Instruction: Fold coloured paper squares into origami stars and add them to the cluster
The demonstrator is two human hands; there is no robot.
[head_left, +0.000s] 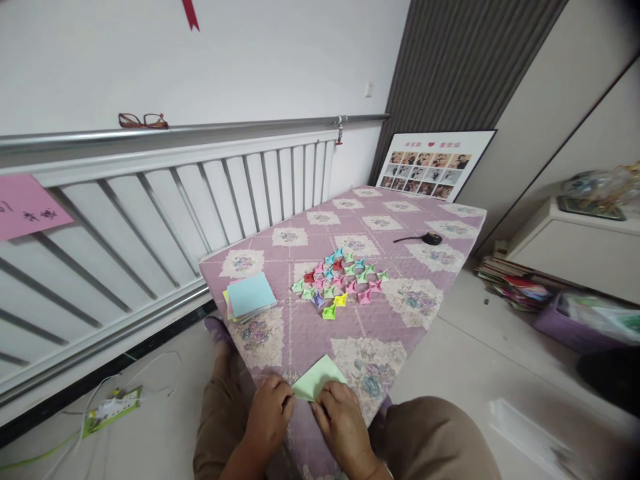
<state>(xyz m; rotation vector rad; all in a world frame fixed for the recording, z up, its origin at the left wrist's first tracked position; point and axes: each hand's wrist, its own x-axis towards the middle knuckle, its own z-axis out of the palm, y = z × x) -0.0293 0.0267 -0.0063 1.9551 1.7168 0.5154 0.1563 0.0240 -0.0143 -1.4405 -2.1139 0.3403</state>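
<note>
A light green sheet of paper lies at the near end of the table, one corner pointing away from me. My left hand has its fingers curled closed at the sheet's left corner. On the right edge, my right hand is closed over the paper, thumb near the lower edge. Whether the sheet is folded under my fingers is hidden. Beyond it stand several small folded paper boats in pink, green, blue, red and yellow, set in rows. To their left rests a stack of coloured paper, light blue on top.
The table has a purple floral tablecloth. A black object with a thin handle lies farther back. A photo board leans behind the table. Along the left runs a white radiator, with glasses on the pipe above.
</note>
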